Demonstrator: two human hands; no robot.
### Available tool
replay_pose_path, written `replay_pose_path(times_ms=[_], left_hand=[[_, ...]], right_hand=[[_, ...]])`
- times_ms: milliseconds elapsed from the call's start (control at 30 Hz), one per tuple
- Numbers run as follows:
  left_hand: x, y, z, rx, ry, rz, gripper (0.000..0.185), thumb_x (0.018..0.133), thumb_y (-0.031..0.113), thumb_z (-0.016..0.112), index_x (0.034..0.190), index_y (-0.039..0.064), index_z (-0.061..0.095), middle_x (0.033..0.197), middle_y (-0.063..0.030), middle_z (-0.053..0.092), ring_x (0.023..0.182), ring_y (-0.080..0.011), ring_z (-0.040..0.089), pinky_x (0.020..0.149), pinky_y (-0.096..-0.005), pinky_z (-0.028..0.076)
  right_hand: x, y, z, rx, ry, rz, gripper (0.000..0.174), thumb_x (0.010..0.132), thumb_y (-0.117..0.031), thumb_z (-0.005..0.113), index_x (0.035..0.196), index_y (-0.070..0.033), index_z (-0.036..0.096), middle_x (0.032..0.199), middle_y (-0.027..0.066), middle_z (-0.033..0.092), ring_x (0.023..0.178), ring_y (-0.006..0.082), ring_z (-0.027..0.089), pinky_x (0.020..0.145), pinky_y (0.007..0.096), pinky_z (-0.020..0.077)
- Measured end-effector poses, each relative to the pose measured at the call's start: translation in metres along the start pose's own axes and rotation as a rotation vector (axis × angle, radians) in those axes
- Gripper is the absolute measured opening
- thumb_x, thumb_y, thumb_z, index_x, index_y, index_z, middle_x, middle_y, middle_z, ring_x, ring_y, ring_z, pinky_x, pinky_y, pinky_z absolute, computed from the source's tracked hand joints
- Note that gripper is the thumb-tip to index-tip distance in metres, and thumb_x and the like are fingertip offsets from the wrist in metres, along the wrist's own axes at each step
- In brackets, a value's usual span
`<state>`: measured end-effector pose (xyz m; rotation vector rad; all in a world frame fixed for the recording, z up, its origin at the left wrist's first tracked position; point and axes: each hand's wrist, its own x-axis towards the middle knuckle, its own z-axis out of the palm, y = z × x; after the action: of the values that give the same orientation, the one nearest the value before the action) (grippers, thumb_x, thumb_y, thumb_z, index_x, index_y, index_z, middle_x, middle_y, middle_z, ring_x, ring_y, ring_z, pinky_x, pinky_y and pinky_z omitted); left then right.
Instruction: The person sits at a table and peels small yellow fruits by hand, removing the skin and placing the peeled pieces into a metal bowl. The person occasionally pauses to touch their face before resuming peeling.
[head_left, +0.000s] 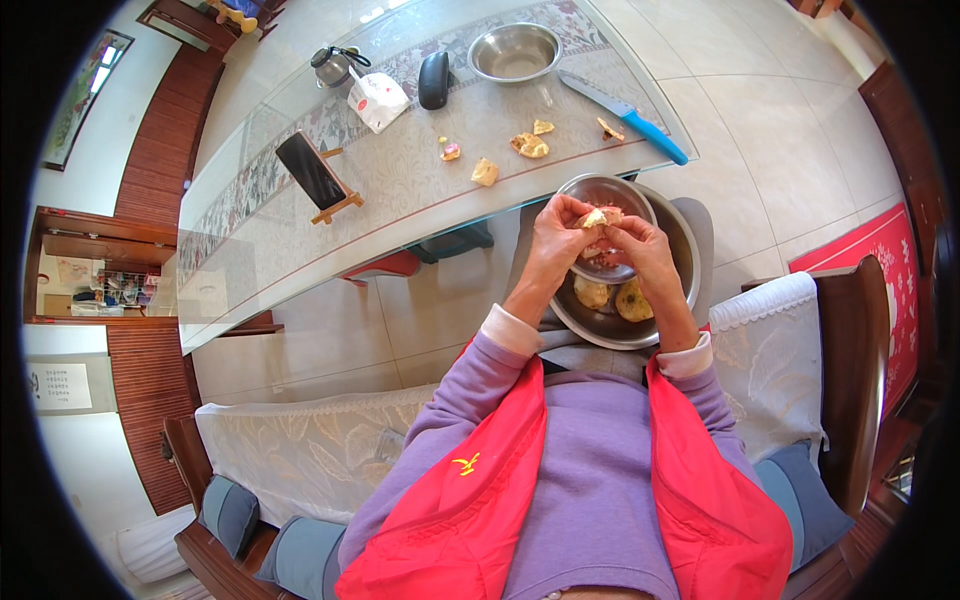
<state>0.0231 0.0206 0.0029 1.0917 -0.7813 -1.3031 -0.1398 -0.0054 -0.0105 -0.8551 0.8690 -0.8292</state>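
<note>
Both my hands hold a piece of pomegranate (598, 218) with pale peel over a small steel bowl (636, 196). My left hand (562, 225) grips its left side, and my right hand (640, 240) has its right side between the fingers. Reddish seeds and pink pieces lie in the small bowl, partly hidden by my hands. That bowl rests inside a larger steel basin (686, 225) on my lap. Two yellowish pomegranates, one on the left (592, 293) and a dark-spotted one on the right (634, 301), sit in the basin.
On the glass-topped table (420, 169) are several peel pieces (530, 145), a blue-handled knife (651, 135), an empty steel bowl (516, 52), a black case (434, 81), a white packet (377, 101), a metal flask (331, 66) and a phone (310, 171) on a wooden stand. The table edge lies just beyond the basin.
</note>
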Motion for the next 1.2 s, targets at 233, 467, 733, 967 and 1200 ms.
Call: replay_pose_path(times_ms=[233, 467, 733, 967, 1200], left_hand=[[0.003, -0.001, -0.001, 0.011, 0.027, -0.022, 0.030, 0.078, 0.000, 0.078, 0.096, 0.002, 0.054, 0.090, -0.0068, 0.065, 0.081, -0.0108, 0.063, 0.069, -0.0235, 0.054], [0.003, -0.005, -0.002, -0.091, 0.014, -0.074, 0.029, 0.078, -0.002, 0.076, 0.096, 0.002, 0.054, 0.088, -0.0062, 0.065, 0.079, -0.0111, 0.063, 0.071, -0.0242, 0.053], [0.006, -0.007, -0.002, -0.350, -0.043, -0.166, 0.034, 0.075, -0.006, 0.074, 0.103, 0.001, 0.056, 0.097, -0.0085, 0.066, 0.083, -0.0135, 0.066, 0.070, -0.0256, 0.056], [0.004, -0.010, -0.001, -0.041, -0.039, -0.072, 0.033, 0.076, -0.005, 0.070, 0.106, 0.000, 0.057, 0.096, -0.0058, 0.065, 0.085, -0.0123, 0.064, 0.072, -0.0258, 0.055], [0.005, -0.011, -0.005, -0.013, -0.164, -0.172, 0.032, 0.082, -0.001, 0.068, 0.111, 0.002, 0.058, 0.100, -0.0055, 0.064, 0.089, -0.0130, 0.064, 0.077, -0.0267, 0.054]], right_hand=[[0.000, 0.004, 0.001, -0.055, 0.010, -0.009, 0.021, 0.091, -0.012, 0.070, 0.109, -0.003, 0.066, 0.097, 0.0049, 0.069, 0.084, 0.0112, 0.068, 0.068, 0.0223, 0.0566], [0.002, 0.004, -0.003, -0.069, 0.011, -0.028, 0.017, 0.091, -0.007, 0.065, 0.107, -0.004, 0.063, 0.097, 0.0038, 0.068, 0.084, 0.0107, 0.067, 0.068, 0.0223, 0.0564], [-0.002, -0.005, 0.003, -0.082, 0.041, -0.034, 0.017, 0.095, -0.018, 0.063, 0.106, -0.005, 0.063, 0.091, 0.0014, 0.064, 0.080, 0.0085, 0.064, 0.066, 0.0220, 0.0554], [-0.001, -0.013, 0.010, -0.346, 0.017, -0.106, 0.022, 0.096, -0.028, 0.065, 0.101, -0.007, 0.063, 0.083, -0.0022, 0.062, 0.072, 0.0031, 0.057, 0.057, 0.0178, 0.0469], [0.004, -0.004, 0.002, -0.313, 0.031, -0.195, 0.016, 0.097, -0.022, 0.061, 0.097, -0.006, 0.062, 0.079, -0.0034, 0.061, 0.066, 0.0013, 0.055, 0.054, 0.0166, 0.0438]])
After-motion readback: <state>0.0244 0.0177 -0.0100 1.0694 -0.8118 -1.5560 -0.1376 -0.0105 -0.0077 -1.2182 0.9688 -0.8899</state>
